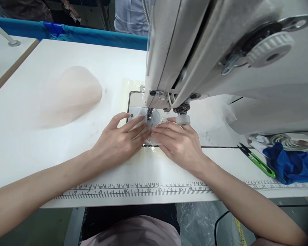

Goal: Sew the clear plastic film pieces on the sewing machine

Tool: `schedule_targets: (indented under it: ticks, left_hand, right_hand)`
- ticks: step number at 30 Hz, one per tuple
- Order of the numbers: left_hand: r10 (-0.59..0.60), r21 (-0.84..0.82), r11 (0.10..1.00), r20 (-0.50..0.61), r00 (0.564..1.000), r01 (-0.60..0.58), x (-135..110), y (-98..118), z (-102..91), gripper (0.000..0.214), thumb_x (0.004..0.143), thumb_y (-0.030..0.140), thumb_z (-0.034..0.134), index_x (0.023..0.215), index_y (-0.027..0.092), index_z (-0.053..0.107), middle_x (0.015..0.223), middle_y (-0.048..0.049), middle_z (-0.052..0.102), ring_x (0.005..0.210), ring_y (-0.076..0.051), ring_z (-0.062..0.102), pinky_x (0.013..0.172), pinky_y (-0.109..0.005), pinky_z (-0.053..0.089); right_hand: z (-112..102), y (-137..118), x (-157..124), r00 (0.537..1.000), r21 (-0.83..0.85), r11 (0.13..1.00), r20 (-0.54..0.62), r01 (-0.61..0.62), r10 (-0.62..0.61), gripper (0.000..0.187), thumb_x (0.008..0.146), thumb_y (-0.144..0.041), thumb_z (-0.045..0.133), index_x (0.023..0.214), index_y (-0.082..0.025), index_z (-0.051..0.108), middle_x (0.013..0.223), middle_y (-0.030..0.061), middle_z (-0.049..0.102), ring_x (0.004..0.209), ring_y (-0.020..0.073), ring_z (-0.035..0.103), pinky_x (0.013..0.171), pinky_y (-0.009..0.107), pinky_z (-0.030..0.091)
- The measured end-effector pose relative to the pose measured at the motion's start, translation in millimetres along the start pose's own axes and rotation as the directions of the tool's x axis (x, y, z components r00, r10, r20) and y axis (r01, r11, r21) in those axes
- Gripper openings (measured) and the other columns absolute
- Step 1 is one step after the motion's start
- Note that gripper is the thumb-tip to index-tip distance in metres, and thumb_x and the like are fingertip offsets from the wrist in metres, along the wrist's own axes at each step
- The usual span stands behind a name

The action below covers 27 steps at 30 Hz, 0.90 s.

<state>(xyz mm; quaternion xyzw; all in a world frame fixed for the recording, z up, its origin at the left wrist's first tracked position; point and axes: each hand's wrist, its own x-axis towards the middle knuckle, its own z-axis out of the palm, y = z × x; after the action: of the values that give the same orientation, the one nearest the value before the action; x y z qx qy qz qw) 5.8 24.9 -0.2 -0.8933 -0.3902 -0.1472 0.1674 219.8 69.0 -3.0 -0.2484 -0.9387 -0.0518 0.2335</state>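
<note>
A small piece of see-through, shiny sheer material [152, 140] lies under the presser foot [150, 114] of a sewing machine [169, 51]. My left hand [120, 141] rests palm down left of the foot, fingers stretched out and spread, tips on the material. On the other side, my right hand [178, 141] has its fingers bent and close together at the material's right edge, pinching it; its thumb is mostly hidden. The fingertips of both hands nearly meet just in front of the foot. Part of the metal needle plate [137, 99] shows beyond my left hand.
A pale, sheer rounded piece [75, 95] lies on the white table at left. Green thread snips [259, 162] and a blue cloth [290, 162] lie at right. A ruler strip [143, 191] runs along the front edge. Behind the blue fabric border [105, 38], a person in a striped shirt [130, 17] is partly visible.
</note>
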Motion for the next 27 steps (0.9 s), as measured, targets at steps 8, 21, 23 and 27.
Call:
schedule_targets:
  ticks: [8,21,23,27]
  left_hand:
    - [-0.064,-0.064,0.996,0.039,0.997,0.067,1.4,-8.1,7.4,0.028,0.100,0.019,0.044,0.123,0.023,0.058,0.123,-0.0039,0.068,0.128,-0.021,0.054,0.108,-0.052,0.034]
    - [-0.044,-0.055,0.998,0.010,0.999,0.044,0.6,-10.0,7.5,0.027,0.099,0.016,0.043,0.122,0.018,0.058,0.122,-0.0053,0.068,0.118,-0.021,0.061,0.105,-0.053,0.037]
    - [-0.050,-0.068,0.996,0.000,0.999,0.050,1.5,-10.9,7.5,0.027,0.099,0.016,0.043,0.121,0.018,0.059,0.121,-0.0051,0.068,0.117,-0.021,0.062,0.104,-0.053,0.038]
    - [-0.062,-0.063,0.996,-0.020,0.998,0.060,3.9,-12.8,9.8,0.026,0.099,0.015,0.043,0.116,0.019,0.062,0.117,-0.0038,0.071,0.116,-0.019,0.063,0.104,-0.051,0.038]
  right_hand:
    - [8.1,7.6,3.7,0.999,0.033,0.998,0.001,-0.044,0.044,0.021,0.091,-0.010,0.056,0.092,-0.021,0.074,0.102,0.0002,0.076,0.092,0.0176,0.069,0.091,0.038,0.049]
    - [9.5,6.9,0.3,1.000,-0.099,0.995,-0.020,0.017,-0.019,0.020,0.095,-0.015,0.053,0.100,-0.018,0.072,0.108,0.0014,0.075,0.090,0.0171,0.068,0.094,0.039,0.047]
    - [9.6,7.1,0.7,1.000,-0.105,0.994,-0.014,0.016,-0.017,0.020,0.096,-0.016,0.052,0.099,-0.018,0.072,0.108,0.0010,0.075,0.089,0.0169,0.068,0.093,0.039,0.047]
    - [9.2,7.6,1.5,1.000,-0.116,0.993,0.000,0.011,-0.011,0.022,0.097,-0.017,0.050,0.099,-0.020,0.072,0.108,0.0001,0.075,0.089,0.0168,0.067,0.092,0.038,0.047]
